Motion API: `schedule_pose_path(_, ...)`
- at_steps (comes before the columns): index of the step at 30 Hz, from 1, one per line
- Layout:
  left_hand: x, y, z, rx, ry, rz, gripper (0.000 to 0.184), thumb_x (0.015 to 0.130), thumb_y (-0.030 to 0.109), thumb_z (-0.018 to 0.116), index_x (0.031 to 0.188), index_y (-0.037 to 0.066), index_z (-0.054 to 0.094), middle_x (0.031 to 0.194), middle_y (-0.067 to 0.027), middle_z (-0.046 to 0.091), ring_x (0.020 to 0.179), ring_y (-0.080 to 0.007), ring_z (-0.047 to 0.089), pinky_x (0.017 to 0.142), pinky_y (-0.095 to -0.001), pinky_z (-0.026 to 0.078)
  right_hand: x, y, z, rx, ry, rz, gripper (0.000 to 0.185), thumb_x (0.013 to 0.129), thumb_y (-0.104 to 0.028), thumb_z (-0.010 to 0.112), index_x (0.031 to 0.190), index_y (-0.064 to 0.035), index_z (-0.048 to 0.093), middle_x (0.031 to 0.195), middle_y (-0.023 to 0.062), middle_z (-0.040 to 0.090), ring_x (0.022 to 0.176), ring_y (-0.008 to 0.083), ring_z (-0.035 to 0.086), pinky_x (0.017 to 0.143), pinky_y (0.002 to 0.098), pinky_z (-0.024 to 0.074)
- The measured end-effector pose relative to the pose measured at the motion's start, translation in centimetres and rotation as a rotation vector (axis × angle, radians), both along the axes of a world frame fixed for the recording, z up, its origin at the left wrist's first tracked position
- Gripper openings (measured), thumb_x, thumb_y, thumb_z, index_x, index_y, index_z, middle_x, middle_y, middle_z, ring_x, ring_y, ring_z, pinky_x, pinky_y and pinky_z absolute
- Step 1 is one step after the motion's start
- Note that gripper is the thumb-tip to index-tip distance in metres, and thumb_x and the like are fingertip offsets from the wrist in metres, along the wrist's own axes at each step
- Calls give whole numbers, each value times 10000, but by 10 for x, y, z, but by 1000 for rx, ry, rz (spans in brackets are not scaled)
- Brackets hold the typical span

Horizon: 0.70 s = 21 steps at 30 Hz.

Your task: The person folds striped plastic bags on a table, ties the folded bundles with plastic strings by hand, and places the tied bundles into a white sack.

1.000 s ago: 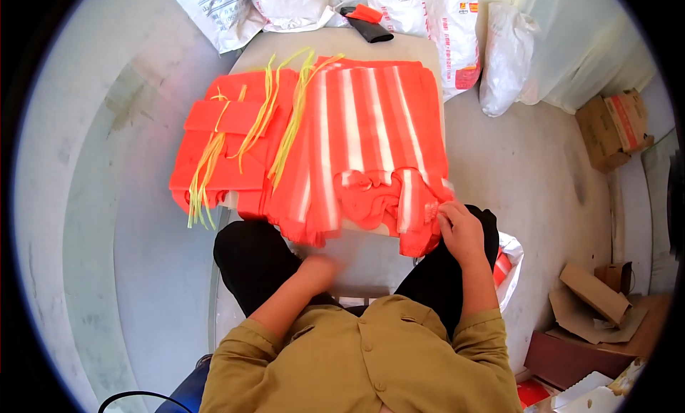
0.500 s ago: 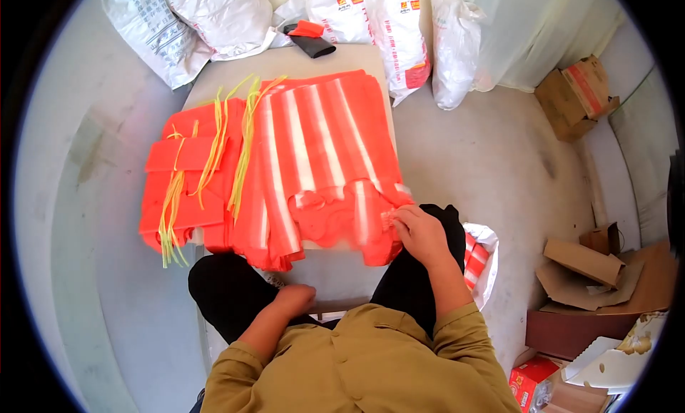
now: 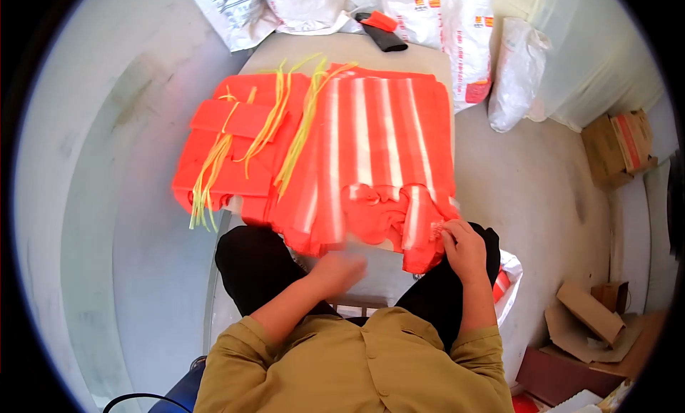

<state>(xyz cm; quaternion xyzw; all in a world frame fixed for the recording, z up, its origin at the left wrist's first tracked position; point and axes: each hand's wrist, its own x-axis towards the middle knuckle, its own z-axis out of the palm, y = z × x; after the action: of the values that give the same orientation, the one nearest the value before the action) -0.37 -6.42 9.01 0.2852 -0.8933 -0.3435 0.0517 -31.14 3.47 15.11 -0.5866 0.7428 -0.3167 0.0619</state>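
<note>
A stack of red-and-white striped cloth [image 3: 385, 134] lies on the table, its near edge bunched and hanging over the front. My right hand [image 3: 465, 249] pinches the ruffled near right corner of it. Blurred by motion, my left hand [image 3: 339, 272] is just below the near edge of the cloth; its fingers cannot be made out. To the left sit folded red pieces [image 3: 235, 119], one tied with a yellow strand. Bundles of yellow strands [image 3: 303, 131] lie across the red pieces and beside the stripes.
White sacks [image 3: 464, 49] stand behind the table [image 3: 285, 50], where a black-and-red roll [image 3: 385, 38] rests at the far edge. An open white bag [image 3: 505, 284] with red-and-white material is beside my right knee. Cardboard boxes [image 3: 619, 149] are at the right.
My left hand has moved forward and right from my lap toward the cloth's near edge. My right hand stays at the corner. The camera view has shifted.
</note>
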Motion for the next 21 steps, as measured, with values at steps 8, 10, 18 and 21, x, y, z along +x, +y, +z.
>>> schedule_pose_path(8, -15, -90, 25, 11, 383, 594, 399, 974, 153, 667, 1338, 34, 555, 1183, -146, 650, 1136, -254, 643, 942, -407, 550, 5, -7, 6, 57, -6, 7, 126, 914, -101, 701, 1023, -40, 721, 1039, 128, 728, 940, 353, 704, 814, 390, 563)
schedule_pose_path(10, -17, -120, 12, 22, 465, 649, 438, 1008, 172, 629, 1394, 3, 510, 1322, -162, 580, 1249, -259, 576, 1033, -391, 497, 6, -8, 6, 63, 1, -2, 121, 911, -96, 701, 1015, -39, 721, 1033, 131, 727, 939, 353, 704, 815, 390, 563)
schedule_pose_path(18, -9, -161, -4, 497, 598, 683, 496, 1049, 229, 523, 1461, -42, 464, 1461, -202, 482, 1329, -286, 526, 1124, -389, 426, 4, -13, -2, 82, 40, -26, 111, 899, -71, 704, 996, -22, 724, 1022, 135, 728, 931, 348, 708, 818, 386, 567)
schedule_pose_path(21, -4, -162, -15, 523, 630, 682, 490, 1065, 233, 516, 1472, -35, 462, 1498, -197, 448, 1369, -282, 493, 1145, -393, 407, 7, -18, 1, 77, 52, -7, 102, 892, -53, 709, 985, -16, 730, 1003, 138, 732, 914, 342, 712, 810, 380, 571)
